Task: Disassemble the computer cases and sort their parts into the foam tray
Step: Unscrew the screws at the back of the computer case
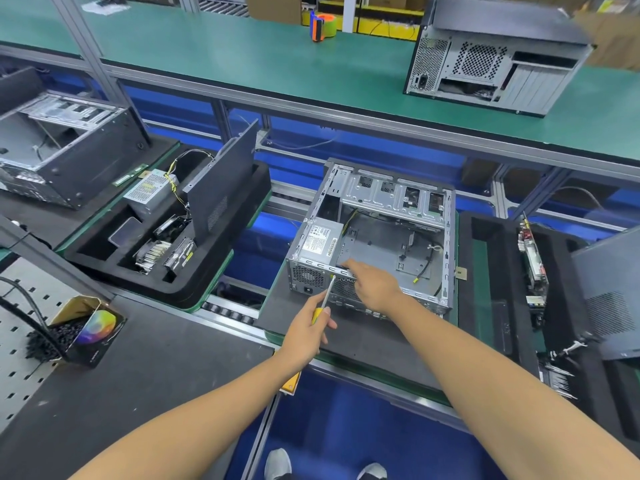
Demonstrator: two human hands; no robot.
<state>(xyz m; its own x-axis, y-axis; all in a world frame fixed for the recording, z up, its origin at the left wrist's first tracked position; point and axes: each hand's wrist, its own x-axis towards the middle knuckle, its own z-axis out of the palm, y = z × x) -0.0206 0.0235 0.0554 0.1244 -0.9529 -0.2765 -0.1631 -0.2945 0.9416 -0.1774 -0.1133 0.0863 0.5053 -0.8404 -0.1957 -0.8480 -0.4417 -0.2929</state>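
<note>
An open grey computer case lies on its side in front of me, its power supply still seated in the near left corner. My left hand grips a yellow-handled screwdriver, whose tip touches the case's rear edge beside the supply. My right hand rests on that same rear edge, fingers curled over the metal rim. A black foam tray at the left holds a power supply, a side panel standing upright, and several other parts.
Another foam tray at the right carries a circuit board and a side panel. A gutted case stands at far left, another case on the green shelf. A box of black screws sits near left.
</note>
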